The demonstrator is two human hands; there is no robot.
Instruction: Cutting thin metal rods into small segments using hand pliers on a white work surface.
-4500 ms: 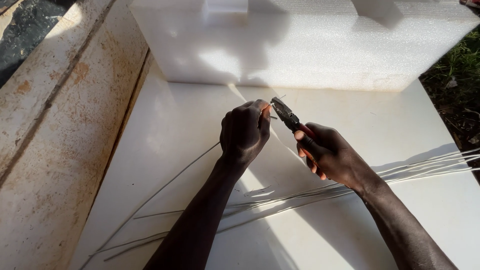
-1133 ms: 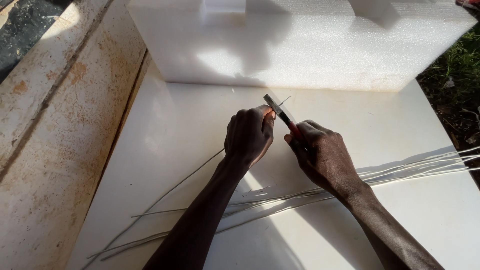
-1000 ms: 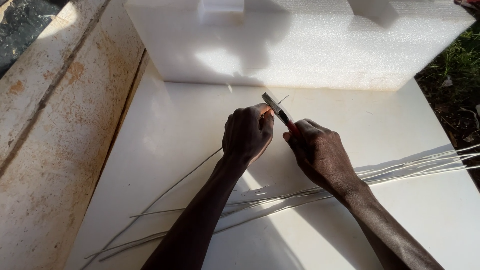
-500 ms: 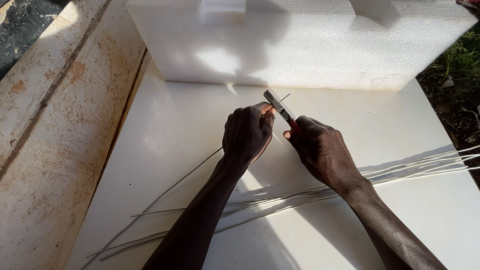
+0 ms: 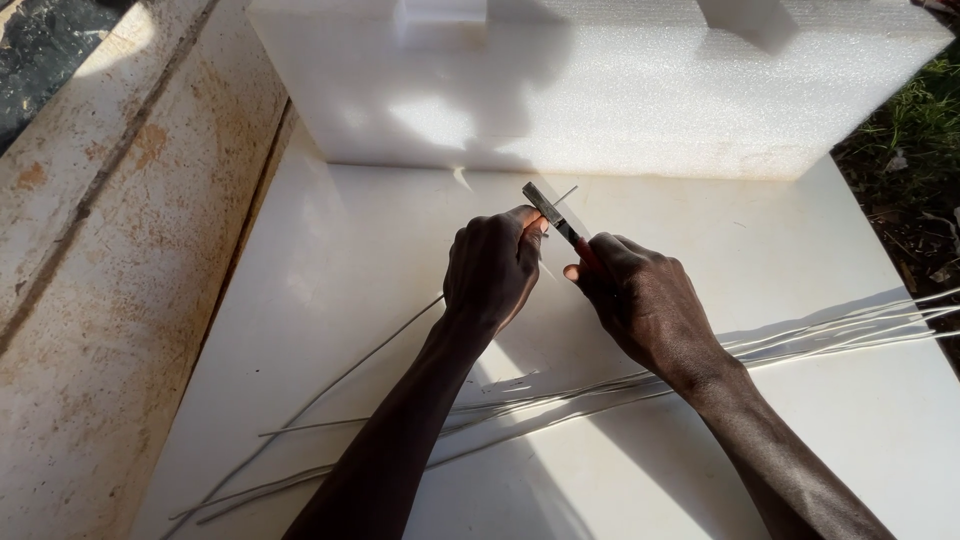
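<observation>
Left hand (image 5: 492,268) fisted around thin wire (image 5: 350,365), lifted off white desk (image 5: 330,250). Right hand (image 5: 640,300) clamped on red-handled pliers (image 5: 555,215), nose at wire tip. Stripping or trimming step, seemingly; next needs steady squeeze and pull. More wires (image 5: 620,385) on desk.

Outdoor makeshift work spot: white board (image 5: 330,300) as bench, foam block (image 5: 620,90) far, rusty concrete ledge (image 5: 110,250) left, grass (image 5: 925,130) right.
</observation>
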